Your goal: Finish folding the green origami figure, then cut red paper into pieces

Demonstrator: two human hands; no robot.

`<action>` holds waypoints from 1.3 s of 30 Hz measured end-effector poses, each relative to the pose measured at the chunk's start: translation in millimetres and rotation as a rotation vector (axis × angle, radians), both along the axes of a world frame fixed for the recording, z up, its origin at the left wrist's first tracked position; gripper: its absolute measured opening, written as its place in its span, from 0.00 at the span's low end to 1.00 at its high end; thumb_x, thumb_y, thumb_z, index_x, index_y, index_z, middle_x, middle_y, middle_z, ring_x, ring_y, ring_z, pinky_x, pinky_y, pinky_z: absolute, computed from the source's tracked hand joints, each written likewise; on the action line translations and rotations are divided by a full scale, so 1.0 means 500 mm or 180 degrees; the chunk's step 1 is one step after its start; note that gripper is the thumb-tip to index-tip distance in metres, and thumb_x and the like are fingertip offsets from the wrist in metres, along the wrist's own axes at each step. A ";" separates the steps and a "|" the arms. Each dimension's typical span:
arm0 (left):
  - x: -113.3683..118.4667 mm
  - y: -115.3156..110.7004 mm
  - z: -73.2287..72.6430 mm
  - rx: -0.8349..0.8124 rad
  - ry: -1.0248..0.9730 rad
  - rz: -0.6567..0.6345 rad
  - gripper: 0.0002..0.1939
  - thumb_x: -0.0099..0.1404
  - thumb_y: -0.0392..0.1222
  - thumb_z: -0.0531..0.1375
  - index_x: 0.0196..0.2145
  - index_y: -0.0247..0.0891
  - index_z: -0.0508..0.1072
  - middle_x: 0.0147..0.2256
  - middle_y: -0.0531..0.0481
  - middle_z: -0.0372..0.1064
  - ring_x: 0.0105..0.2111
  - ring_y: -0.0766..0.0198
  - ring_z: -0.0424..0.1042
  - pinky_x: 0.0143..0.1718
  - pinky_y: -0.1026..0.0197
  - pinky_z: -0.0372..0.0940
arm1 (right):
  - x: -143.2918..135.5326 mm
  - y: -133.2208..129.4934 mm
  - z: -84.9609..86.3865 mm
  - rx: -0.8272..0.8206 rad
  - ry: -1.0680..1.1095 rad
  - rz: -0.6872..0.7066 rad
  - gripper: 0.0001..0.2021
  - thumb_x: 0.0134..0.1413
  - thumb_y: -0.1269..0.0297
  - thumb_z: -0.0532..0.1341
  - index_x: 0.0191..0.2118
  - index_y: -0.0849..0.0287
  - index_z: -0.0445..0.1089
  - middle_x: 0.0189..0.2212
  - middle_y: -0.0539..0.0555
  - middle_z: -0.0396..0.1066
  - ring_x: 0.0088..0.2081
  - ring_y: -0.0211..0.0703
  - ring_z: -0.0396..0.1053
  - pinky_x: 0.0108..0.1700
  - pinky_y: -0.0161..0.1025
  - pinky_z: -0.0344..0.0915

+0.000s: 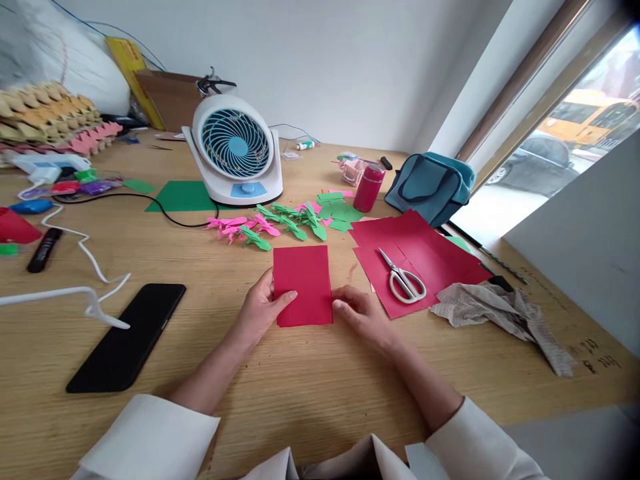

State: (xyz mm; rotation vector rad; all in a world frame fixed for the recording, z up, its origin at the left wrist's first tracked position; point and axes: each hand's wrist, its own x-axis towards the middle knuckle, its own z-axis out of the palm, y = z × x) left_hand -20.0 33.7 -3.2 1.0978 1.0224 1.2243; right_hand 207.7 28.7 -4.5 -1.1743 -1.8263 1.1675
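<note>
On our left lies a black phone. Mid-table, our left hand grasps the red paper, thumb on top; our right hand, loosely curled and not gripping, meets its right edge. Farther right, scissors rest on larger red sheets, beside a crumpled cloth.

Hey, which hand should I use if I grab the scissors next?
Probably your right hand: it's nearer the scissors, while your left hand grips the small red sheets, thumb on top.

bright daylight | glare at right window | soft shadows | edges stretched, right corners dark
</note>
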 end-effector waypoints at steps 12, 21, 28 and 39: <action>0.001 0.001 -0.016 -0.0262 0.0031 0.0212 0.28 0.48 0.53 0.72 0.43 0.37 0.74 0.42 0.44 0.78 0.42 0.53 0.76 0.45 0.53 0.70 | -0.023 -0.004 -0.042 -0.0313 0.0291 -0.0353 0.18 0.55 0.51 0.63 0.25 0.58 0.60 0.20 0.44 0.54 0.24 0.33 0.49 0.25 0.34 0.46; -0.010 0.011 -0.032 -0.0138 0.0148 0.0451 0.28 0.46 0.55 0.73 0.40 0.36 0.75 0.42 0.44 0.78 0.41 0.54 0.76 0.45 0.54 0.69 | -0.019 0.001 -0.034 -0.0205 0.0225 -0.0346 0.22 0.59 0.46 0.56 0.23 0.57 0.56 0.20 0.44 0.49 0.23 0.34 0.47 0.26 0.34 0.46; -0.011 0.014 -0.034 -0.0074 0.0132 0.0509 0.29 0.47 0.54 0.73 0.42 0.35 0.75 0.43 0.44 0.78 0.42 0.54 0.75 0.48 0.52 0.68 | -0.020 -0.003 -0.031 0.0004 -0.0022 -0.0660 0.21 0.61 0.49 0.55 0.22 0.56 0.58 0.18 0.45 0.52 0.23 0.35 0.50 0.25 0.35 0.47; -0.001 0.006 -0.030 -0.0432 -0.0329 0.0321 0.29 0.46 0.51 0.74 0.43 0.37 0.74 0.43 0.46 0.78 0.42 0.55 0.76 0.47 0.52 0.69 | -0.026 -0.007 -0.028 -0.0087 0.0174 -0.0523 0.16 0.62 0.53 0.55 0.27 0.57 0.66 0.19 0.47 0.63 0.22 0.36 0.58 0.26 0.34 0.55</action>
